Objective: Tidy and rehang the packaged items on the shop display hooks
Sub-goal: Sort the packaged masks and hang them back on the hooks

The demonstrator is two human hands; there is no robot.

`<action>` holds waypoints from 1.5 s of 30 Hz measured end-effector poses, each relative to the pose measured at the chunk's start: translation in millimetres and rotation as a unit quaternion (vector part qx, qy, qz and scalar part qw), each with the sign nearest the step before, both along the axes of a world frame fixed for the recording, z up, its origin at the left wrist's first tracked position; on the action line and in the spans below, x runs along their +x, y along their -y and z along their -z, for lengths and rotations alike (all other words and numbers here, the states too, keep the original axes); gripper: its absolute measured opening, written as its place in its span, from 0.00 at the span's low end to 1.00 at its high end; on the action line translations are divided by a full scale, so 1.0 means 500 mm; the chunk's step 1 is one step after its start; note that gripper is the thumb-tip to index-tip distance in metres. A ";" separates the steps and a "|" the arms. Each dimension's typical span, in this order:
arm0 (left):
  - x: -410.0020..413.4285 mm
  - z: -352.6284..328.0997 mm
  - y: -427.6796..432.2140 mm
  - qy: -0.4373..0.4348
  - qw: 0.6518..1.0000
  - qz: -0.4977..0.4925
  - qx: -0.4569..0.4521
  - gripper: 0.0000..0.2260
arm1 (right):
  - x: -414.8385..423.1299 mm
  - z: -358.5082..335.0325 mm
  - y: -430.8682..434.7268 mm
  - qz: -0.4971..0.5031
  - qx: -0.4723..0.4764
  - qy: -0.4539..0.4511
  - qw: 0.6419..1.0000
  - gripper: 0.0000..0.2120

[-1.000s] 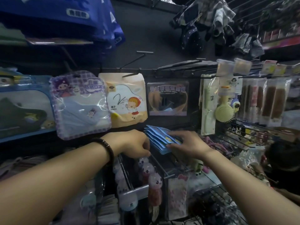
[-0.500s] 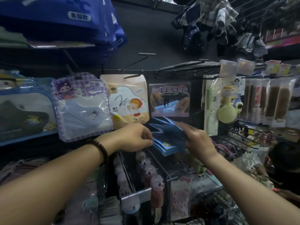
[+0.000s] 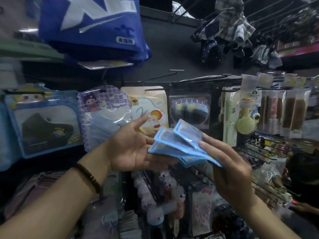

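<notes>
A fanned stack of light-blue-edged packets (image 3: 179,144) is lifted in front of the display. My right hand (image 3: 227,163) grips the stack from the right, fingers curled over its top edge. My left hand (image 3: 131,145) is palm up with fingers spread, under the stack's left end, touching it. Behind hang a purple checked mask packet (image 3: 103,114), a cream packet with a red-hooded cartoon (image 3: 148,107) and a dark-windowed packet (image 3: 189,111) on hooks. A bare hook (image 3: 162,76) sticks out above them.
A big blue bag (image 3: 93,26) hangs at top left, above a blue mask packet (image 3: 43,121) at far left. Combs and a green brush (image 3: 245,125) hang at right. Small doll-like toys (image 3: 165,187) and wire hooks fill the rack below. Another person's hand (image 3: 300,204) shows at lower right.
The blue packets have come off the lower hook and risen toward me in my right hand. My left hand has let go of the hook, opened and turned palm up under the stack.
</notes>
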State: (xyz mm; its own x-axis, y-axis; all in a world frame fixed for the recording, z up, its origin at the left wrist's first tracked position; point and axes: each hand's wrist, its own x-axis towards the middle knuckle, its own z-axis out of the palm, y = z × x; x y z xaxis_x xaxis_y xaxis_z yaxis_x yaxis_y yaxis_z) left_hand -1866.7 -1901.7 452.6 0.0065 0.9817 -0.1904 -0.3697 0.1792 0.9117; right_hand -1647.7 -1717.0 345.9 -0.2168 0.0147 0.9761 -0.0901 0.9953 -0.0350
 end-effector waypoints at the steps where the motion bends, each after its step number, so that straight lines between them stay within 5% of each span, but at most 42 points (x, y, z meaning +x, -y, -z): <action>1: 0.014 -0.002 0.021 -0.014 1.000 -0.007 0.002 0.42 | 0.002 -0.001 0.025 -0.007 0.004 0.011 1.000 0.18; 5: 0.075 0.011 0.099 -0.109 0.985 -0.131 0.024 0.22 | -0.006 -0.009 0.117 -0.025 0.053 0.038 0.998 0.19; 9: 0.077 0.066 0.179 -0.130 0.959 -0.231 0.104 0.17 | -0.012 -0.002 0.193 -0.043 0.054 0.068 0.995 0.18; 13: 0.097 0.104 0.256 -0.209 0.874 -0.410 0.154 0.13 | -0.033 0.018 0.289 -0.084 -0.020 0.090 0.992 0.27; 15: 0.106 0.132 0.286 -0.207 0.820 -0.507 0.166 0.14 | -0.048 0.039 0.354 -0.153 -0.162 0.049 0.974 0.37; 17: 0.115 0.160 0.313 -0.178 0.782 -0.569 0.181 0.18 | -0.063 0.049 0.427 -0.282 -0.382 -0.070 0.878 0.36; 20: 0.135 0.185 0.345 -0.104 0.744 -0.620 0.226 0.22 | -0.096 0.052 0.531 -0.392 -0.629 -0.135 0.658 0.26; 22: 0.152 0.204 0.358 -0.098 0.724 -0.640 0.238 0.26 | -0.124 0.058 0.587 -0.412 -0.674 -0.058 0.610 0.43; 25: 0.173 0.232 0.382 -0.121 0.714 -0.652 0.226 0.28 | -0.155 0.049 0.645 -0.385 -0.667 -0.026 0.638 0.24; 29: 0.143 0.247 0.441 -0.116 0.722 -0.641 0.233 0.23 | -0.149 0.050 0.651 -0.403 -0.671 0.021 0.622 0.19; 34: 0.061 0.230 0.546 -0.187 0.704 -0.648 0.221 0.26 | -0.118 0.038 0.616 -0.441 -0.616 0.123 0.641 0.30; 40: 0.039 0.224 0.605 -0.223 0.786 -0.546 0.184 0.12 | -0.144 0.052 0.603 -0.463 -0.618 0.128 0.623 0.29; 45: 0.040 0.227 0.615 -0.216 0.799 -0.537 0.165 0.03 | -0.173 0.072 0.614 -0.410 -0.596 0.089 0.685 0.31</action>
State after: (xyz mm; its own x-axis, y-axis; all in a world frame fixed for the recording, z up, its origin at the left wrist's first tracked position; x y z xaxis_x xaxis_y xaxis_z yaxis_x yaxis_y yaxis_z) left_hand -1846.9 -2209.0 338.9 -0.8693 0.3740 0.3232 0.2133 -0.3060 0.9278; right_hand -1734.1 -2024.1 309.7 -0.7426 0.5809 0.3333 -0.4902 -0.1323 -0.8615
